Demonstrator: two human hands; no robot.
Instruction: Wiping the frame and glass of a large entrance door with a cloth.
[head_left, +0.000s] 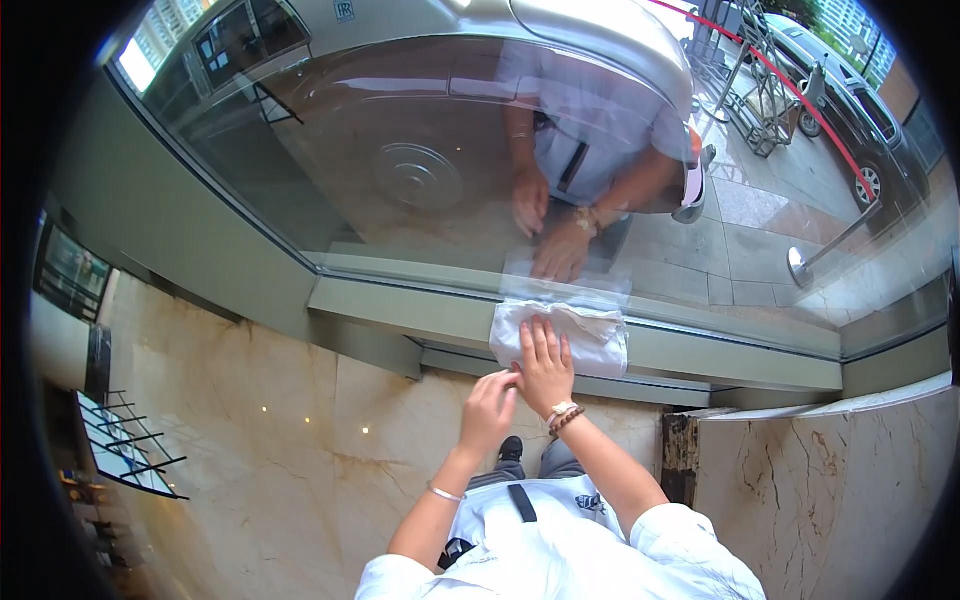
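Observation:
A folded white cloth (600, 341) lies on the grey-green metal sill (405, 310) below a large glass pane (360, 202), its front edge hanging over the sill. My right hand (547, 367) rests flat on the cloth, fingers pointing towards the glass. Just left of it, my left hand (486, 409) is raised with loosely bent fingers close to the right hand's edge; I see nothing in it. The left fingertips are slightly blurred. Both hands and the cloth are mirrored in the glass.
Beyond the glass stand a silver car (600, 45), a dark car (862, 127) and a red-belt barrier post (802, 262). A marble-faced block (787, 472) adjoins the sill on the right. Polished marble floor (285, 450) extends left. A framed panel (127, 442) shows at far left.

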